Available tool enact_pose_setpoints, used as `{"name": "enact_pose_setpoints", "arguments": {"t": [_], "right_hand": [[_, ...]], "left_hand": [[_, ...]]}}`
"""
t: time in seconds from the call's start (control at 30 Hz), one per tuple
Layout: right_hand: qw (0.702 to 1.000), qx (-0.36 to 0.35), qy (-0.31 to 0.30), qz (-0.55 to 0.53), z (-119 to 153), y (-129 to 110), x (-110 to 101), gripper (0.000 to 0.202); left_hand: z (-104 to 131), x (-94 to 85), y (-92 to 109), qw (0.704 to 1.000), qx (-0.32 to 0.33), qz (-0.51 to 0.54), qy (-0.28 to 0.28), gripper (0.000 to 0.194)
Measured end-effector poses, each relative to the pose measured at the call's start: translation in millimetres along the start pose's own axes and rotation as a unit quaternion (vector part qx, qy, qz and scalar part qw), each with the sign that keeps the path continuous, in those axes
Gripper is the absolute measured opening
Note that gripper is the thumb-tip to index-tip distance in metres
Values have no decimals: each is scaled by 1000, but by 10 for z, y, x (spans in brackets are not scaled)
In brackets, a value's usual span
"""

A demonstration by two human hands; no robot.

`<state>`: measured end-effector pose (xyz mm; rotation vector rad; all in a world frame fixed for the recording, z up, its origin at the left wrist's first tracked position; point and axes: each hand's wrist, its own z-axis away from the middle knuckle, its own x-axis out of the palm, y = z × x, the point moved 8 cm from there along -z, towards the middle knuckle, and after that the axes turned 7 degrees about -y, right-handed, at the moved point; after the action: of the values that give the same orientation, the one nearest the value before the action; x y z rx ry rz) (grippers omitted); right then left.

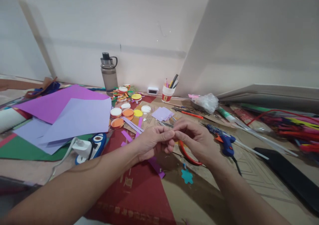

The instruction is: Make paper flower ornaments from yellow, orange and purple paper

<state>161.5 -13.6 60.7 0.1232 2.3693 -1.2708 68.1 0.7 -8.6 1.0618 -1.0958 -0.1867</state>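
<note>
My left hand point(157, 140) and my right hand point(199, 138) meet over the cardboard, thumbs and fingers pinched together at the tips. Whatever lies between the fingertips is hidden or too small to name. An orange-red loop point(188, 157), like a scissors handle, shows beneath my right hand; whether that hand holds it I cannot tell. Below it lies a teal flower-shaped piece point(187, 176). Purple paper strips point(156, 167) lie under my left hand. Beyond my hands sits a small stack of lilac paper squares point(161, 113).
Left are purple and lilac sheets point(84, 115) and a power strip point(98, 145) with a plug. Several round lids point(116, 112), a water bottle point(109, 74) and a pen cup point(168, 93) stand behind. Right are a blue glue gun point(227, 145) and a black slab point(286, 178).
</note>
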Motion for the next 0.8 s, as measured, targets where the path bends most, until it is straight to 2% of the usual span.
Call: {"name": "enact_pose_setpoints", "arguments": {"t": [0.2, 0.47, 0.8], "right_hand": [[1000, -14, 5, 26, 20, -76, 17, 10], [1000, 13, -20, -3, 44, -46, 41, 10], [988, 41, 59, 140, 70, -122, 45, 14]], "left_hand": [[5, -20, -57, 1000, 0, 21, -2, 26], [30, 93, -68, 998, -8, 35, -52, 28], [3, -30, -60, 1000, 6, 4, 16, 35]]}}
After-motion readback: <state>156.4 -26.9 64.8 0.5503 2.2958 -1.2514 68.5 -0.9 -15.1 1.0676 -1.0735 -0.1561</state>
